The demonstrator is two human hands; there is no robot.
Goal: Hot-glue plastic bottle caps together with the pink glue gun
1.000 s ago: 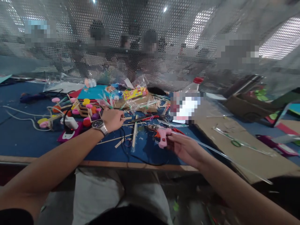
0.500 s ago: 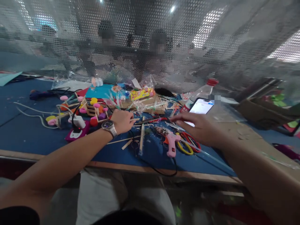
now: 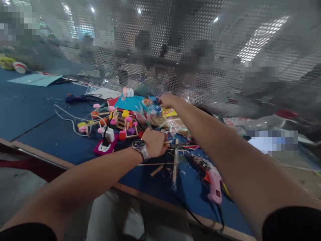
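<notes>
My left hand [image 3: 154,143], with a watch [image 3: 138,144] on its wrist, is closed on a thin wooden stick [image 3: 169,142] just above the blue table. Beside its fingertips lies a dark, slim tool [image 3: 179,145], across an upright-running wooden strip [image 3: 175,167]. My right hand [image 3: 168,99] reaches far across to the clear plastic packets [image 3: 151,108] at the back, near something blue and a yellow packet [image 3: 169,112]. Its fingertips are too blurred among the plastic to show whether they grip anything.
A pink glue gun [image 3: 214,187] lies under my right forearm, its cord running to the table's front edge. Left are wooden-stick models with coloured blobs [image 3: 120,122] and a purple power strip [image 3: 105,147]. A perforated screen [image 3: 160,50] stands behind; a bottle [image 3: 271,122] lies right.
My right hand has moved from beside the phone and glue gun to the packets at the back. The view has swung left. My left hand stays on the stick.
</notes>
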